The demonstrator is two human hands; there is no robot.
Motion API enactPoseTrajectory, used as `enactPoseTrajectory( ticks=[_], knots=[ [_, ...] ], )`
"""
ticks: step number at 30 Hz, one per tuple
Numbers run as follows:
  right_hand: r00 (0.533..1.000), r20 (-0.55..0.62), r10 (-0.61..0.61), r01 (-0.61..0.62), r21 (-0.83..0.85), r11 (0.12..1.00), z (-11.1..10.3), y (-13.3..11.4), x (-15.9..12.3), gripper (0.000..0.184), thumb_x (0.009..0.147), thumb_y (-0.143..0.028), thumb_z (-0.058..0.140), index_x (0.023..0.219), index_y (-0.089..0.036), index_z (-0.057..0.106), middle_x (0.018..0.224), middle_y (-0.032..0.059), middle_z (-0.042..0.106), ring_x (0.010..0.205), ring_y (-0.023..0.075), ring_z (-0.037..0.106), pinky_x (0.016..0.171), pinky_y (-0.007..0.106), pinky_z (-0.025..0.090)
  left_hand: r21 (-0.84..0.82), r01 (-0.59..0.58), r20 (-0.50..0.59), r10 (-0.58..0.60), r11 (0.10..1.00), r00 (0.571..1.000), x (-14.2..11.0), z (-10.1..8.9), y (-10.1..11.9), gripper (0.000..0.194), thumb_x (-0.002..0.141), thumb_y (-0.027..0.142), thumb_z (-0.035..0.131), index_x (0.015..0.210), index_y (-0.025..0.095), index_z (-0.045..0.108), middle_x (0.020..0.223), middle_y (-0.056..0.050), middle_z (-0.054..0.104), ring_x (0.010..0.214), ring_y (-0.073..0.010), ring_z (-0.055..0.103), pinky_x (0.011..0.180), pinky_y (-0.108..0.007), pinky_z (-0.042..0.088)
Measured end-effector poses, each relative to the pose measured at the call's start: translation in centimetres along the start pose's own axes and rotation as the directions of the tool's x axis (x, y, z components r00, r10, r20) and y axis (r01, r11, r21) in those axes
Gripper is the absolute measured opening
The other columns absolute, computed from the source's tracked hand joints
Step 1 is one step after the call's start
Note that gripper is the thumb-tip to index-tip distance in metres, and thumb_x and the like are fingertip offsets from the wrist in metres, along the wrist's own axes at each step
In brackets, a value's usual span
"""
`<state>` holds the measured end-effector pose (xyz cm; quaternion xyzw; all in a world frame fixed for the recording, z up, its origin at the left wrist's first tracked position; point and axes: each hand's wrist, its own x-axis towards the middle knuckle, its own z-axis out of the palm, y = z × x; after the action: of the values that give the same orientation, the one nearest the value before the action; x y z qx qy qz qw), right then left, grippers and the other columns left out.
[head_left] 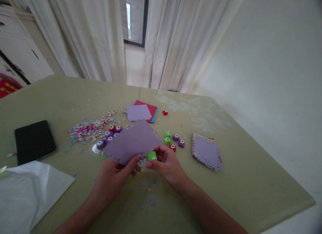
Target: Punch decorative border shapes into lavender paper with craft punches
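Observation:
My left hand (114, 178) grips the lower edge of a purple sheet of paper (136, 141), thumb on top. Small holes run along some of the sheet's edges. A small green craft punch (151, 156) with a cartoon eye is pinched in my right hand (168, 163), at the sheet's lower right edge. Whether its jaws are around the paper cannot be made out. Just beyond my right hand lie more punches: a red punch (172, 147), purple ones (181, 143) and green ones (167, 140). Purple punches (101, 144) also sit left of the sheet, partly hidden by it.
Paper confetti (88, 129) is heaped at the left, with loose bits near me. A black tablet (35, 141) and a crumpled white sheet (37, 190) lie left. Coloured paper (138, 112) and a lone red punch (165, 112) are farther back. Hole-edged sheets (206, 152) are stacked right.

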<state>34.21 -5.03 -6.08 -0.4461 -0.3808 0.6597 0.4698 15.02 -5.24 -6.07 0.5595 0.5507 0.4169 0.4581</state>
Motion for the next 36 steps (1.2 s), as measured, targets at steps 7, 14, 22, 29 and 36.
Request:
enactPoseTrajectory(
  ticks=[7,14,22,29,36],
  knots=[
    [0.997,-0.063,0.033,-0.027,0.079,0.996,0.2,0.5,-0.1,0.046,0.056,-0.035,0.105,0.088,-0.022,0.074,0.085,-0.0010,0.076,0.075,0.0162,0.068,0.074,0.028,0.053,0.050,-0.022,0.003,0.022,0.998,1.000,-0.2,0.0,0.1,0.032,0.088,0.048,0.075,0.070,0.023,0.080,0.059,-0.002,0.079,0.052,-0.0241,0.076,0.051,-0.028,0.059],
    [0.997,-0.060,0.040,-0.030,0.166,0.986,0.1,1.1,0.1,0.052,0.057,-0.045,0.106,0.085,-0.021,0.070,0.074,-0.0036,0.070,0.063,0.0125,0.061,0.061,0.024,0.045,0.054,-0.042,0.009,0.041,0.998,0.999,-0.1,0.0,0.2,0.034,0.087,0.049,0.076,0.066,0.023,0.079,0.059,-0.002,0.079,0.053,-0.0238,0.076,0.052,-0.027,0.058],
    [0.997,-0.078,-0.017,0.031,0.179,0.983,0.5,1.5,0.2,0.050,0.059,-0.045,0.105,0.089,-0.021,0.073,0.071,-0.0051,0.065,0.061,0.0113,0.053,0.059,0.024,0.042,0.073,-0.018,0.013,0.017,0.997,1.000,0.0,-0.1,-0.1,0.039,0.086,0.053,0.076,0.059,0.025,0.078,0.057,-0.002,0.078,0.053,-0.0242,0.074,0.052,-0.028,0.056],
    [0.999,-0.037,-0.011,0.017,0.153,0.988,0.5,1.4,0.0,0.046,0.066,-0.050,0.102,0.084,-0.020,0.072,0.077,-0.0039,0.066,0.066,0.0115,0.057,0.066,0.024,0.045,0.109,-0.136,0.002,0.137,0.985,0.991,0.1,0.1,0.1,0.027,0.086,0.048,0.076,0.073,0.025,0.078,0.072,-0.002,0.082,0.066,-0.0265,0.077,0.064,-0.034,0.063],
    [0.998,-0.030,0.051,-0.047,0.126,0.991,0.3,1.6,0.1,0.052,0.063,-0.056,0.102,0.082,-0.017,0.073,0.072,-0.0036,0.065,0.061,0.0100,0.054,0.061,0.024,0.041,0.033,-0.046,0.108,0.042,0.998,0.993,0.3,0.1,-0.4,0.029,0.089,0.049,0.072,0.078,0.023,0.078,0.064,0.000,0.077,0.057,-0.0236,0.073,0.053,-0.029,0.058]
  ],
)
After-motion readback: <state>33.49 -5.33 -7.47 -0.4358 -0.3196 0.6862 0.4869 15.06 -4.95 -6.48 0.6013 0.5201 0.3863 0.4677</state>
